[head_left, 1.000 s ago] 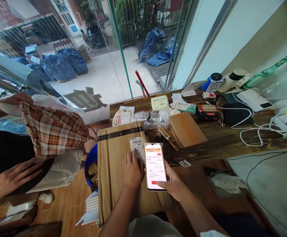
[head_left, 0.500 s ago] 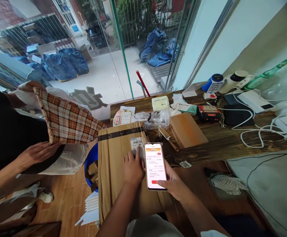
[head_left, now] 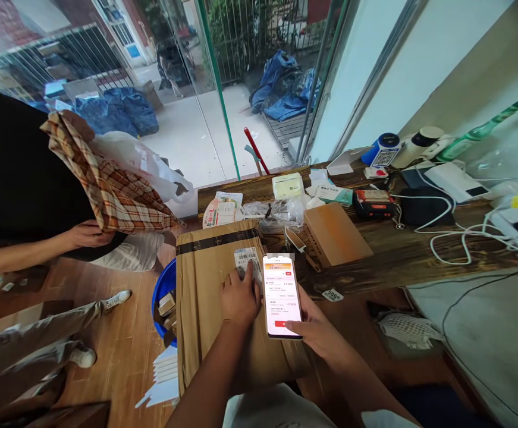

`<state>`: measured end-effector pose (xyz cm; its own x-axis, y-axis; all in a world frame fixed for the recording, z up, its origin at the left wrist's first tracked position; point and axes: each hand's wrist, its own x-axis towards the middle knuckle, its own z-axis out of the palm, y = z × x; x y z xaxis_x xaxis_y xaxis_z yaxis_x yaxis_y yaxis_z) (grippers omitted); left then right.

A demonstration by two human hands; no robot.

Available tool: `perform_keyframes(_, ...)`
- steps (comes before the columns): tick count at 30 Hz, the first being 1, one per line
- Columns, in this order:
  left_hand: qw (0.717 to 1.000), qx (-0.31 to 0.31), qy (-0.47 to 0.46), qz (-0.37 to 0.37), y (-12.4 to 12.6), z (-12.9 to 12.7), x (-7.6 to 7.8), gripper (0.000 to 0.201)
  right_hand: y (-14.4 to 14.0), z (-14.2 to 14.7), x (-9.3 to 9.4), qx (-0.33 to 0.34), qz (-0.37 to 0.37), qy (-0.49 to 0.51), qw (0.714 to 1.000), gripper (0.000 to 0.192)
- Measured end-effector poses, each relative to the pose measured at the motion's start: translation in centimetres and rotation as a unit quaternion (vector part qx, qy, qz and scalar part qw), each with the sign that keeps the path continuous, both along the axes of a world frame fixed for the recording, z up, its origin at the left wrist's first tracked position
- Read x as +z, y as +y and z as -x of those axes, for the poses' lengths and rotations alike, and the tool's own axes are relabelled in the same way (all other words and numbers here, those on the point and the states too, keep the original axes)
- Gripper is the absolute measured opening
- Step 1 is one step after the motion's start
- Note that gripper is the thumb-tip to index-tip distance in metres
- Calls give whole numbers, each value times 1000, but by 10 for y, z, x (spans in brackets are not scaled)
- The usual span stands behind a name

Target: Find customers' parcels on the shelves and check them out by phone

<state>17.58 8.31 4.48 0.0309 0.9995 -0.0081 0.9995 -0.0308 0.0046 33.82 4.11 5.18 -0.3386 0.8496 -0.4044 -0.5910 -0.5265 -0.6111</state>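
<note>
Left hand [head_left: 239, 297] flat on box [head_left: 209, 297], fingers spread beside label [head_left: 246, 260]; right hand [head_left: 314, 330] gripping phone [head_left: 281, 295]. Best: keep box pinned, phone square to label.

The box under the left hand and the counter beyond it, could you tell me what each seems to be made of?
The box looks like matte brown corrugated cardboard: creased face, black tape strip, printed paper label. The counter appears to be dark stained wood with visible grain, though a wood-look laminate cannot be ruled out.
</note>
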Motion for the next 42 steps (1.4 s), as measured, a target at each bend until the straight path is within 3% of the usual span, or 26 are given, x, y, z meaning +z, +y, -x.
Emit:
perform_keyframes(12, 1000, 7, -23, 2, 0, 0, 6, 51, -13, 2, 14, 1, -73, -5, 997, 80)
perform_keyframes(14, 998, 12, -69, -12, -1, 4, 6, 49, -17, 2, 18, -7, -79, -9, 997, 79)
perform_keyframes(16, 980, 24, -193, -40, -7, 8, 10, 46, -21, 1, 25, 4, -81, 1, 997, 79)
perform_keyframes(17, 956, 37, -285, -53, -11, 9, 13, 45, -23, 1, 29, 13, -79, 12, 997, 80)
perform_keyframes(19, 871, 81, -483, -41, -24, 10, 24, 49, -26, 2, 37, 28, -70, 40, 996, 83)
perform_keyframes(22, 679, 145, -716, 73, -47, 3, 46, 57, -30, 7, 43, 6, -34, 58, 998, 74)
perform_keyframes(24, 572, 159, -793, 138, -60, -4, 58, 60, -31, 14, 42, -20, -6, 38, 999, 61)
perform_keyframes(25, 543, 163, -810, 151, -65, -6, 62, 60, -32, 17, 40, -32, 3, 18, 999, 55)
perform_keyframes(26, 531, 170, -816, 153, -69, -8, 65, 59, -33, 21, 38, -40, 10, -4, 999, 52)
perform_keyframes(31, 554, 237, -791, 106, -83, -3, 70, 55, -40, 35, 33, -46, 20, -74, 996, 52)
perform_keyframes(35, 539, 268, -795, 71, -101, 14, 77, 47, -51, 46, 40, 12, -18, -50, 999, 52)
perform_keyframes(42, 557, 276, -783, -9, -169, 67, 91, 44, -106, 93, 58, 76, -58, -61, 994, 54)
